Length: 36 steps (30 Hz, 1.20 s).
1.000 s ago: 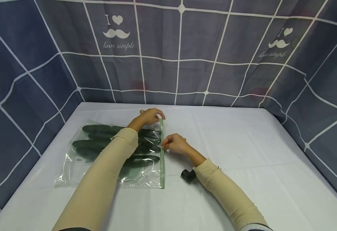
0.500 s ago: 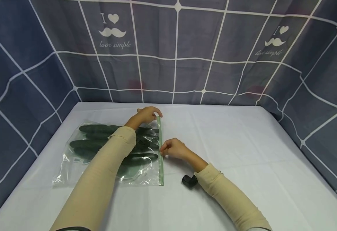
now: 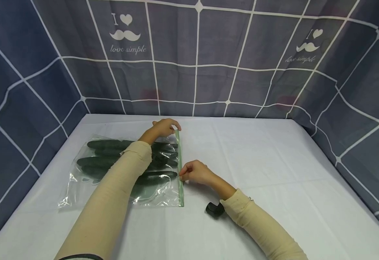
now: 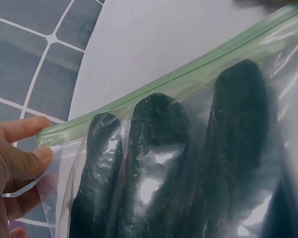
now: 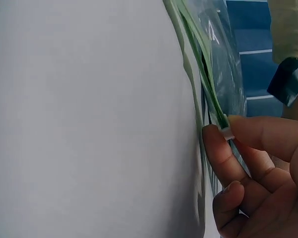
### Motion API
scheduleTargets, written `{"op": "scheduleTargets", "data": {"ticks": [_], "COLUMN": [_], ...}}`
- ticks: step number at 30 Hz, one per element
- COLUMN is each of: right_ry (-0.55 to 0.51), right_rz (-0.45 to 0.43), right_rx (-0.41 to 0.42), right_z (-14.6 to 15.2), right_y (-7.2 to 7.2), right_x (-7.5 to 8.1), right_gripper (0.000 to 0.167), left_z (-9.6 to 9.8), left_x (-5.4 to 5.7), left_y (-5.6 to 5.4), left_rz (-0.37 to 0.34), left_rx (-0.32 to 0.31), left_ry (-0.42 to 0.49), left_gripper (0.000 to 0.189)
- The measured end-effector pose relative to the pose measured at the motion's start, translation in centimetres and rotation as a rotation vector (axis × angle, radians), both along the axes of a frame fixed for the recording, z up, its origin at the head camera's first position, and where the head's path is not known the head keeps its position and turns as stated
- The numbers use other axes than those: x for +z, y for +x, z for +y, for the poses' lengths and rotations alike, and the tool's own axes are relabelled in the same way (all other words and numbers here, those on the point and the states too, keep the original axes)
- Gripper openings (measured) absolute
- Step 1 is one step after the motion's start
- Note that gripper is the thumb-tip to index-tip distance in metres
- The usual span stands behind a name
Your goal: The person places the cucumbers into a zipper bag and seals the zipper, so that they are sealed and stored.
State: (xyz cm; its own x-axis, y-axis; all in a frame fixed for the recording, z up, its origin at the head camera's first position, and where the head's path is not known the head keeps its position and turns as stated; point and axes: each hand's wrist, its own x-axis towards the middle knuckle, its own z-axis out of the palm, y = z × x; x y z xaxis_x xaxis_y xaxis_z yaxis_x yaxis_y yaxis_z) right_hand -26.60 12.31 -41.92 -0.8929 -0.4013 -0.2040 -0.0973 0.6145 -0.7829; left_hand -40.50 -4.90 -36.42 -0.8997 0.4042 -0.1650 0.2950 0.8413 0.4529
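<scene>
A clear zip bag point(image 3: 166, 199) lies flat on the table, several dark green cucumbers point(image 4: 151, 148) side by side in it. Its green zip strip point(image 3: 181, 193) runs along the right edge. At the far end of that strip, my left hand point(image 3: 164, 127) pinches the bag's corner between thumb and forefinger. My right hand point(image 3: 197, 171) is partway down the strip. In the right wrist view its thumb and fingers pinch a small pale zip slider point(image 5: 228, 133). A narrow gap shows between the green strips beside it. The left forearm hides part of the cucumbers.
A white cloth point(image 3: 257, 155) covers the table. Grey-blue checked curtains point(image 3: 222, 43) stand behind it and at both sides. A small black device point(image 3: 214, 209) sits at the right sleeve's cuff.
My right hand has slid along the green strip toward the near end. The left hand keeps its pinch at the far corner. The head view has shifted slightly.
</scene>
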Motion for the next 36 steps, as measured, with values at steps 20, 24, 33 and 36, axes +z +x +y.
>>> {"op": "scheduleTargets", "data": {"ticks": [20,24,33,36], "right_ry": [-0.002,0.003,0.012,-0.012], "right_rz": [-0.031,0.022,0.015,-0.043], "right_rx": [0.061,0.081,0.081,0.118], "right_z": [0.6,0.6,0.9,1.3], "right_y": [4.7,5.1,5.1,5.7], "right_x": [0.4,0.1,-0.6,-1.1], "right_gripper": [0.005,0.004,0.005,0.006], "left_z": [0.3,0.2,0.5,0.0], "left_x": [-0.1,-0.4,-2.2,-3.4], "left_y": [-0.3,-0.5,-0.3,0.4], "left_rz": [0.012,0.008,0.075,0.068], "left_rx": [0.013,0.022,0.023,0.011], "left_ry": [0.002,-0.003,-0.031,-0.038], "left_gripper": [0.032,0.033,0.034,0.037]}}
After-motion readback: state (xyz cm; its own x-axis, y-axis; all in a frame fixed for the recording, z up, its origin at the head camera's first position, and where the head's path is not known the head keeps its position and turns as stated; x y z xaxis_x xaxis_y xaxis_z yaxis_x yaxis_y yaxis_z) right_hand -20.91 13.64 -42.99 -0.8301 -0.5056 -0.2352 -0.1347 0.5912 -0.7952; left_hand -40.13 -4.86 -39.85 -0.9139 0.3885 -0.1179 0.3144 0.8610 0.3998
